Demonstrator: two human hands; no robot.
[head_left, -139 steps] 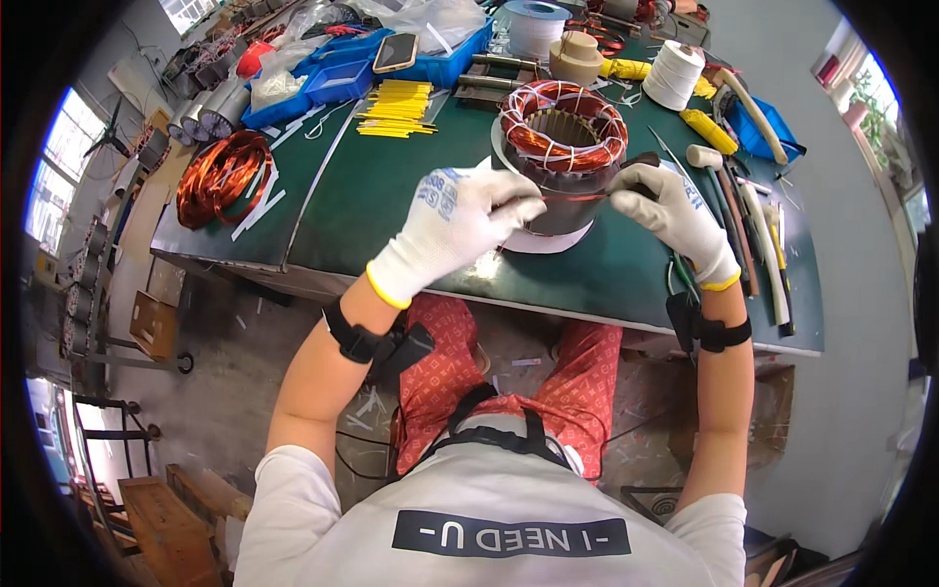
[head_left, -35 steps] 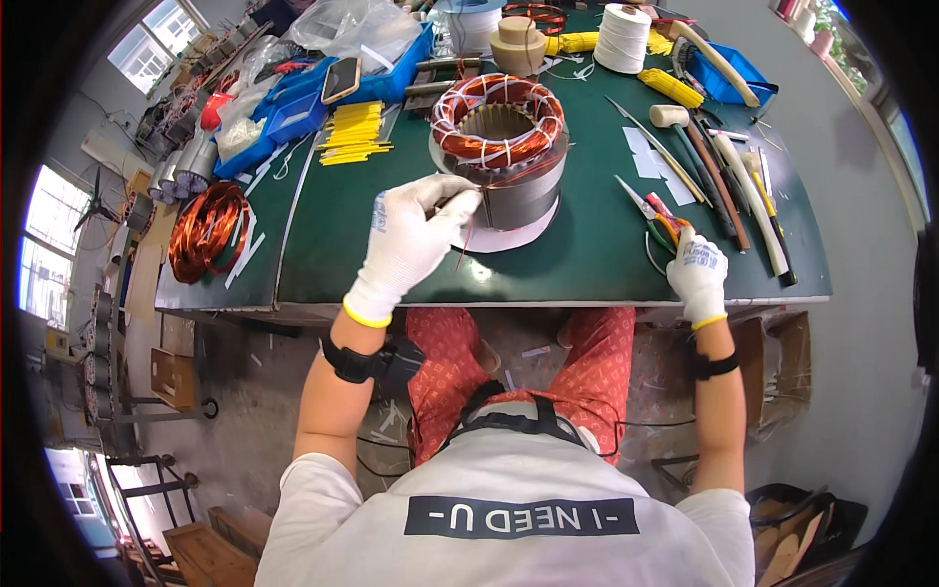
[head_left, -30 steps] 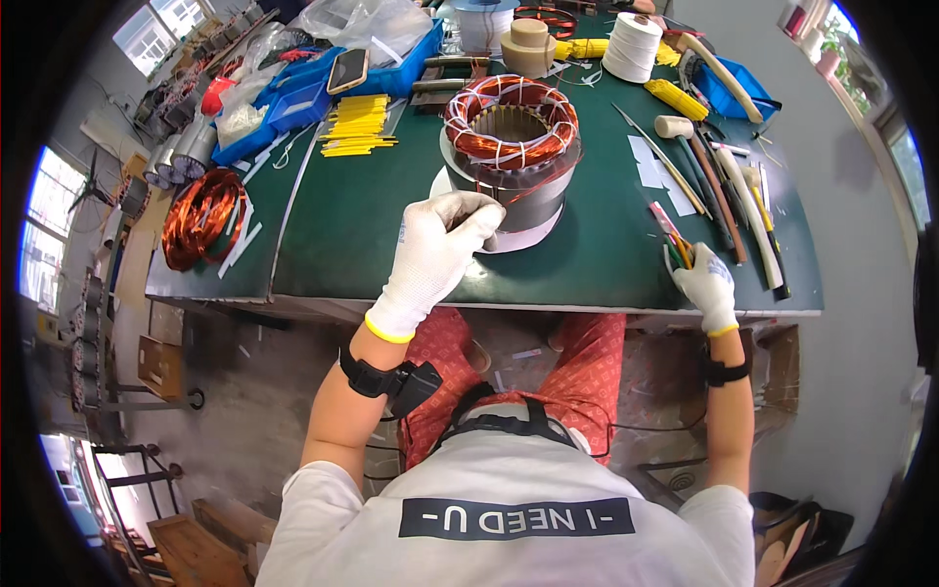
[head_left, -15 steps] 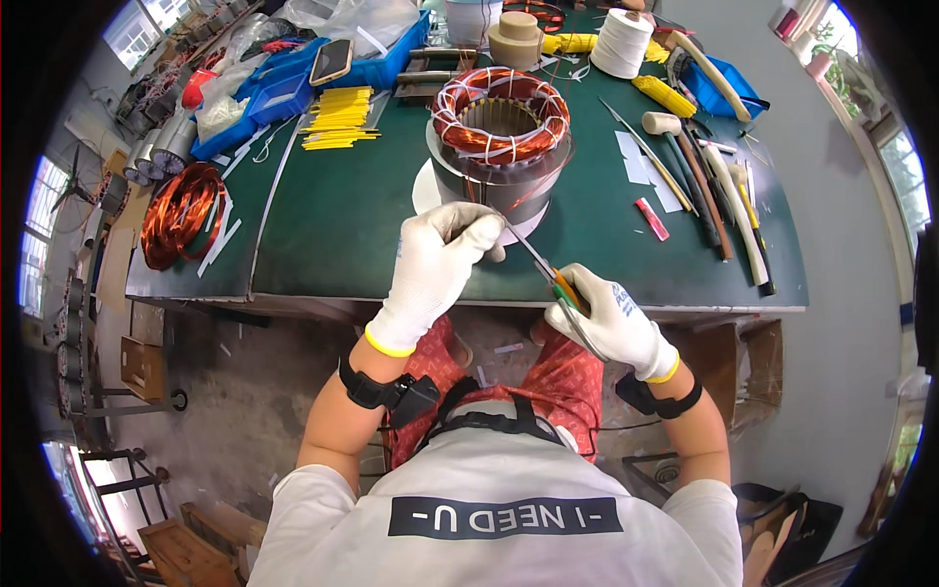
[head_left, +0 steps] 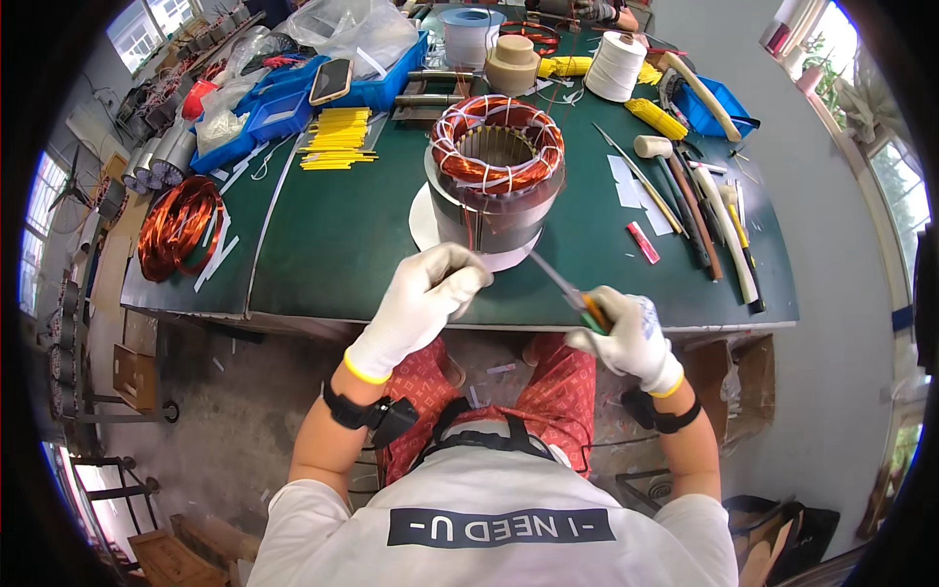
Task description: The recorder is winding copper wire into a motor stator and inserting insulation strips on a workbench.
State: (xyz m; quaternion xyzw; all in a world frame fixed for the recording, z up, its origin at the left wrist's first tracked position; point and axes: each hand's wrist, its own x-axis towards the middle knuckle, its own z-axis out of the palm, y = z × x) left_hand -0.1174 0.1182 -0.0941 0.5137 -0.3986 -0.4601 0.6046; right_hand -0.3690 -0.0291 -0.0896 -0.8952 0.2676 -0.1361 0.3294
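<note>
On the green table stands a grey motor stator (head_left: 509,221), with an orange-red copper winding (head_left: 540,168) laced in white cord around its top. Thin reddish wire leads (head_left: 469,229) hang down its near side. My left hand (head_left: 416,303), in a white glove, is in front of the stator with thumb and fingertips pinched together; what they hold, if anything, is too small to make out. In my gloved right hand (head_left: 631,338) are scissors (head_left: 559,281) with orange and green handles, slightly blurred. Their blades point up-left toward the stator's base, apart from my left fingers.
Left lie a loose copper coil (head_left: 181,230), yellow strips (head_left: 337,139) and blue bins (head_left: 284,103) with a phone (head_left: 332,81). Mallets and rods (head_left: 690,196) and a red-and-white marker-like piece (head_left: 643,243) are right. Thread spools (head_left: 616,67) stand behind; another person's hand (head_left: 594,10) shows at the far edge.
The scissors have drawn back from my left fingertips, to the right and nearer me. My left hand has come down slightly, away from the stator. The whole view has shifted a little.
</note>
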